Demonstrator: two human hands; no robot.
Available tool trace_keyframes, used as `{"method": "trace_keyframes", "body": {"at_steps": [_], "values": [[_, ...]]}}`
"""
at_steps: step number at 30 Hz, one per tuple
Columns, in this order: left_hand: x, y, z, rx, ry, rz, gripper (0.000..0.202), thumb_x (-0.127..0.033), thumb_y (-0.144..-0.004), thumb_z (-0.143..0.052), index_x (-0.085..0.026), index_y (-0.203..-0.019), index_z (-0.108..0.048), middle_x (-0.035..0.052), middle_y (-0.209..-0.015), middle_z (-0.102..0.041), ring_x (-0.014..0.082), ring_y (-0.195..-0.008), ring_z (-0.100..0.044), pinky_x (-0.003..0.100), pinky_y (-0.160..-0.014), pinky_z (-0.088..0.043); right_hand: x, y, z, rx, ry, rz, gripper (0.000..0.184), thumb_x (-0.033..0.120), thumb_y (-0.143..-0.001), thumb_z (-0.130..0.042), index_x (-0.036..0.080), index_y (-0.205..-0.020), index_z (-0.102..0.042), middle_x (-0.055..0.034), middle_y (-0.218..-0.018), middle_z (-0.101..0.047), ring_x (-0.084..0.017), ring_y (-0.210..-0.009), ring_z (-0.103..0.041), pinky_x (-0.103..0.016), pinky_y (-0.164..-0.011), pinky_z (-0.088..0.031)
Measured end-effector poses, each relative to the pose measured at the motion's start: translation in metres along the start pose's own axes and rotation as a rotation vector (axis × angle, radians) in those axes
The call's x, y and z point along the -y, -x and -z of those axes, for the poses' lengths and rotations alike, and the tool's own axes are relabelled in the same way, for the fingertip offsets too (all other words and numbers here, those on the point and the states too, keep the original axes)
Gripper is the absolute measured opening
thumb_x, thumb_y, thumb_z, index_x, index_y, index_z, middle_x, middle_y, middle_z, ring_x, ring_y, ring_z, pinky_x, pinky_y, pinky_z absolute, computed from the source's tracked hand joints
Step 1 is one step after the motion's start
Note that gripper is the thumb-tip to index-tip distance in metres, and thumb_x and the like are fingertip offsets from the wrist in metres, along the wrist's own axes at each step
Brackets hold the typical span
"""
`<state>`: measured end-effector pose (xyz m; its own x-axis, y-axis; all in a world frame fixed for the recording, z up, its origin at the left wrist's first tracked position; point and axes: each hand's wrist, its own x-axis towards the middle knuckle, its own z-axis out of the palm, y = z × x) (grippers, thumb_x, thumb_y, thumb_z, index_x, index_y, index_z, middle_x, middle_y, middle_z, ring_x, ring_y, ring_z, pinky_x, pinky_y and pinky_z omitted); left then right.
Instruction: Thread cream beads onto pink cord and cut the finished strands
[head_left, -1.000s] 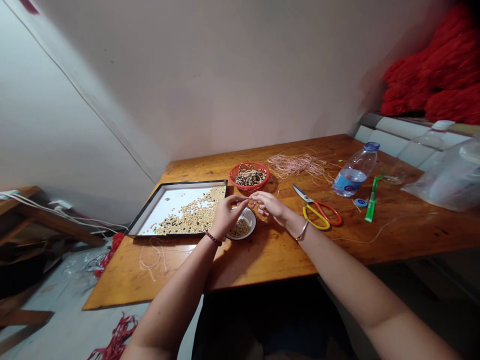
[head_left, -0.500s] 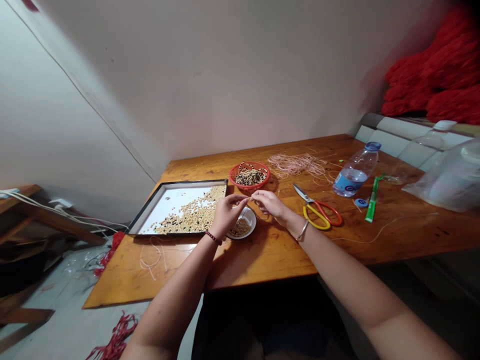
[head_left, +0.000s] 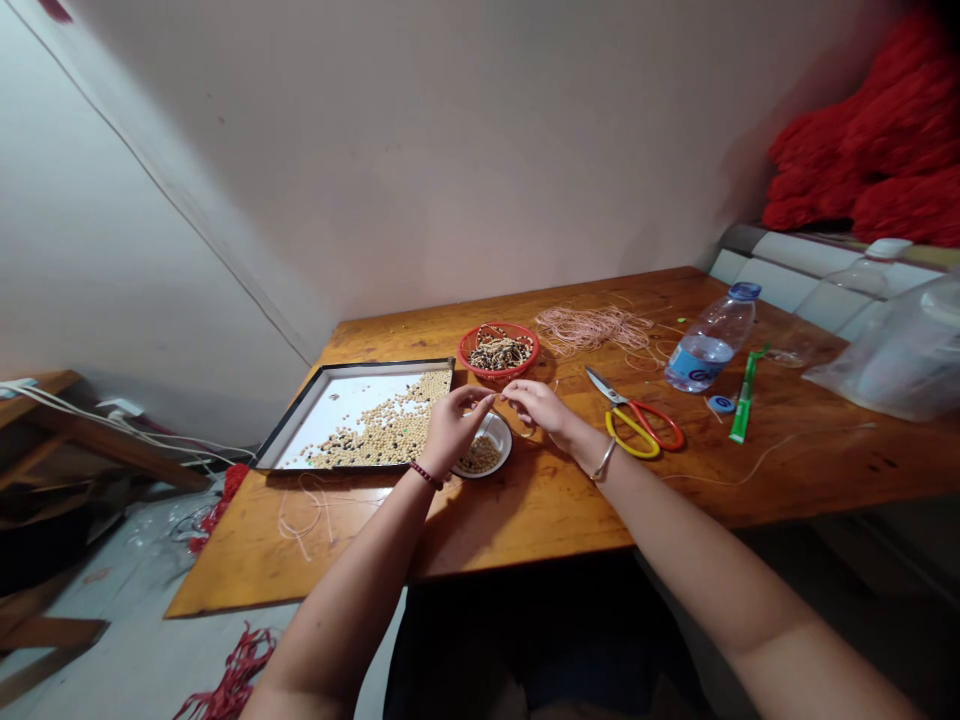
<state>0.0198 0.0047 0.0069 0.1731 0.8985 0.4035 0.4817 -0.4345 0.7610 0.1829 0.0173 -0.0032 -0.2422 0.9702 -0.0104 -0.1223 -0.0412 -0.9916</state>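
Observation:
My left hand [head_left: 452, 428] and my right hand [head_left: 541, 408] meet fingertip to fingertip just above a small white dish [head_left: 487, 455] of tan beads. Both pinch something tiny between thumb and forefinger, too small to name; a thin cord seems to run between them. A red bead bracelet circles my left wrist and a silver bangle my right. Left of the dish lies a black-rimmed tray [head_left: 296, 425] scattered with tan and dark beads. Behind the hands stands a red basket [head_left: 499, 352] of beaded pieces.
On the wooden table [head_left: 570, 500] lie scissors with yellow and orange handles [head_left: 637, 421], a heap of pink cord [head_left: 592, 328], a water bottle [head_left: 709, 342] on its side, a green tool [head_left: 744, 396] and clear plastic bags [head_left: 892, 350]. Loose cord [head_left: 304, 515] trails near the front left edge.
Both hands stay over the dish; the fingertips have shifted only slightly. Nothing else on the table has moved.

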Motion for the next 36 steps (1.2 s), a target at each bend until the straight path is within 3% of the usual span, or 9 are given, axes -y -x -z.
{"method": "trace_keyframes", "body": {"at_steps": [6, 11, 15, 19, 22, 25, 31, 36], "values": [[0.001, 0.001, -0.001, 0.012, -0.03, -0.029, 0.027, -0.042, -0.082, -0.061, -0.018, -0.088, -0.071, 0.006, -0.085, -0.072, 0.0166, -0.074, -0.066, 0.027, -0.069, -0.051, -0.001, -0.001, 0.0, 0.015, 0.017, 0.032, 0.021, 0.038, -0.073, -0.057, 0.016, -0.071, -0.057, 0.0068, -0.053, -0.042, -0.006, -0.042, -0.032, -0.02, -0.04, -0.022], [0.001, 0.001, 0.0, 0.003, -0.06, -0.036, 0.025, -0.041, -0.082, -0.061, -0.018, -0.087, -0.07, 0.0051, -0.083, -0.072, 0.0165, -0.074, -0.066, 0.027, -0.068, -0.052, -0.003, -0.002, -0.001, -0.017, 0.12, 0.139, 0.024, 0.037, -0.071, -0.065, 0.013, -0.075, -0.067, -0.0006, -0.068, -0.063, -0.01, -0.061, -0.052, -0.023, -0.059, -0.039], [0.001, 0.0, 0.001, 0.01, -0.061, -0.054, 0.024, -0.04, -0.083, -0.061, -0.018, -0.087, -0.07, 0.0058, -0.083, -0.073, 0.0171, -0.074, -0.067, 0.028, -0.07, -0.052, -0.004, -0.003, 0.001, -0.038, 0.11, 0.138, 0.027, 0.038, -0.069, -0.068, 0.013, -0.078, -0.07, -0.0039, -0.076, -0.068, -0.013, -0.07, -0.056, -0.025, -0.064, -0.041], [0.001, 0.0, 0.001, 0.012, -0.029, -0.051, 0.022, -0.038, -0.083, -0.061, -0.018, -0.088, -0.07, 0.0058, -0.086, -0.073, 0.0175, -0.076, -0.067, 0.028, -0.071, -0.052, -0.002, 0.0, 0.001, -0.029, 0.065, 0.098, 0.028, 0.039, -0.067, -0.071, 0.013, -0.079, -0.07, 0.0002, -0.062, -0.06, -0.01, -0.057, -0.049, -0.022, -0.051, -0.034], [0.0, 0.0, 0.001, 0.009, -0.003, -0.044, 0.023, -0.038, -0.083, -0.06, -0.018, -0.088, -0.07, 0.0058, -0.086, -0.072, 0.0171, -0.077, -0.066, 0.028, -0.072, -0.051, 0.0, 0.002, 0.001, 0.007, 0.026, 0.007, 0.033, 0.043, -0.069, -0.069, 0.013, -0.083, -0.068, 0.007, -0.048, -0.044, -0.005, -0.043, -0.032, -0.021, -0.042, -0.022], [-0.002, -0.001, 0.001, 0.008, 0.047, -0.016, 0.025, -0.04, -0.083, -0.06, -0.017, -0.085, -0.068, 0.0066, -0.085, -0.07, 0.0169, -0.077, -0.064, 0.027, -0.07, -0.05, 0.001, 0.004, 0.002, 0.049, -0.032, -0.056, 0.033, 0.045, -0.069, -0.069, 0.015, -0.081, -0.064, 0.01, -0.046, -0.035, -0.003, -0.039, -0.022, -0.021, -0.039, -0.013], [-0.009, -0.002, 0.001, 0.046, 0.258, 0.249, 0.035, -0.049, -0.075, -0.064, -0.015, -0.084, -0.065, 0.0056, -0.079, -0.066, 0.0138, -0.065, -0.059, 0.022, -0.052, -0.046, 0.0, 0.003, 0.006, 0.158, -0.175, -0.077, 0.028, 0.041, -0.07, -0.07, 0.017, -0.072, -0.055, 0.0101, -0.052, -0.032, -0.003, -0.041, -0.019, -0.02, -0.039, -0.009], [-0.015, 0.0, 0.003, 0.063, 0.365, 0.341, 0.034, -0.048, -0.074, -0.066, -0.016, -0.086, -0.064, 0.0034, -0.079, -0.062, 0.0114, -0.067, -0.056, 0.018, -0.053, -0.045, 0.0, 0.003, 0.008, 0.201, -0.213, -0.087, 0.025, 0.038, -0.073, -0.067, 0.017, -0.075, -0.054, 0.0106, -0.052, -0.027, -0.004, -0.042, -0.017, -0.02, -0.039, -0.008]]}}
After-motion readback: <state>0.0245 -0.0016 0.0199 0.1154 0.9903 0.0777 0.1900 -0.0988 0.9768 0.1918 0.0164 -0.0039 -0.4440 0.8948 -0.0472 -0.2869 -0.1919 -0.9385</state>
